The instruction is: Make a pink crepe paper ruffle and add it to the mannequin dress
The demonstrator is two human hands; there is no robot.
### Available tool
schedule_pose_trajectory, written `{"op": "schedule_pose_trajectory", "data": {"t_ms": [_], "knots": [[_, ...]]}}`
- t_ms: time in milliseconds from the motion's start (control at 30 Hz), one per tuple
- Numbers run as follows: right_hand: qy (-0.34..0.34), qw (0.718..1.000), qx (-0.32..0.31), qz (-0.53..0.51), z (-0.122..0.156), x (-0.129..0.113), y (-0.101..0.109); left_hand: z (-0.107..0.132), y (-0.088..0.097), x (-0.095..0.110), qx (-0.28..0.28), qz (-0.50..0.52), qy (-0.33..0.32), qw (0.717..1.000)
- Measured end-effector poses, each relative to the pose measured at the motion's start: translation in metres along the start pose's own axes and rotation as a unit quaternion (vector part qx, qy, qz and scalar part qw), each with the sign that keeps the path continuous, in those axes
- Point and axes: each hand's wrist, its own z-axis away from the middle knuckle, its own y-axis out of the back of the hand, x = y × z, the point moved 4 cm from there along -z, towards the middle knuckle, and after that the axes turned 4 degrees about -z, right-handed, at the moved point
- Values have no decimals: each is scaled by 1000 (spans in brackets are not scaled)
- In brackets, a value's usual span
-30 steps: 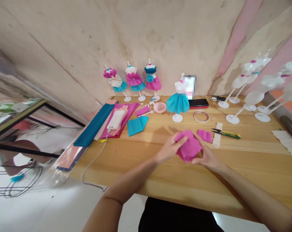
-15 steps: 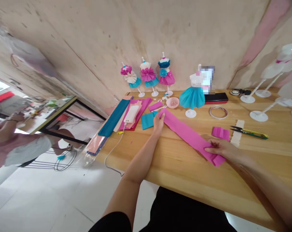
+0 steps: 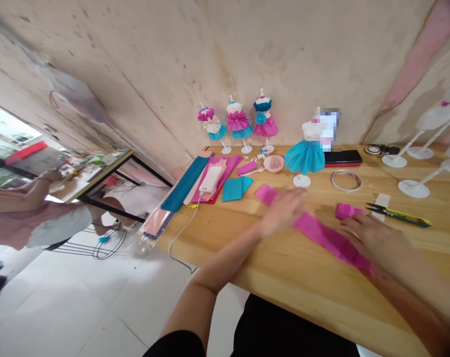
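Long wooden surface (image 3: 284, 263) along a stained plaster wall (image 3: 284, 64). Far off past the left hand (image 3: 284, 210), a second person (image 3: 34, 213) in pink at a separate table (image 3: 105, 161).

Straight beyond the left hand, three small dress forms (image 3: 237, 121) in pink and teal crepe paper, standing in a row against the wall. Beyond the gap between the hands, a larger dress form (image 3: 304, 156) with a teal skirt, upright on a post, its white base (image 3: 301, 181) just beside it. Further right, past the right hand (image 3: 373, 238), bare white stands (image 3: 414, 188).

Left of the left hand, stacked crepe sheets (image 3: 217, 173) under a white power bank (image 3: 211, 178), its cable (image 3: 180, 238) trailing toward the surface edge, with a folded teal piece (image 3: 235, 189) nearer the hand. Just beyond the left hand, a pink bowl (image 3: 273, 163). Beyond the right hand, a thin ring (image 3: 346, 181) and a black case (image 3: 343, 156). Close past the right fingertips, a folded pink scrap (image 3: 347, 210), then snips (image 3: 398, 216) with yellow-green handles.

Flat on the surface, a long pink crepe strip (image 3: 329, 240), running beneath and between both hands, one end (image 3: 265, 194) showing beyond the left hand. Both hands open, fingers spread, no grip showing; motion blur hiding any contact with the strip.
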Motion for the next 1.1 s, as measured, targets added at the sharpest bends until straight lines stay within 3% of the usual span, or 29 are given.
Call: {"op": "schedule_pose_trajectory", "data": {"t_ms": [67,133,233,333,533,633,767,967,1033,1100], "knots": [[31,999,-30,4,1,-16,-11,8,-21,32,-123,-28,-58,990],[51,999,-5,6,6,-30,-28,16,-34,43,-177,-55,-63,981],[108,994,16,-11,22,-45,-52,24,-38,31,-182,-87,-70,977],[111,994,3,-21,41,-49,-59,25,-33,-4,-191,-100,-53,975],[113,993,-7,-33,68,-39,-45,19,-21,-89,-195,-143,69,968],[119,992,-24,-37,81,-33,-44,19,-17,-114,-187,-172,100,962],[98,991,-86,-28,110,-29,-33,23,-21,-125,-177,-180,105,962],[69,978,-177,-91,147,-19,8,28,-37,-132,-136,-180,70,972],[50,977,-166,-120,143,-11,21,29,-37,-129,-121,-178,67,974],[-4,989,-98,-109,125,3,30,31,-32,-122,-95,-175,66,978]]}}
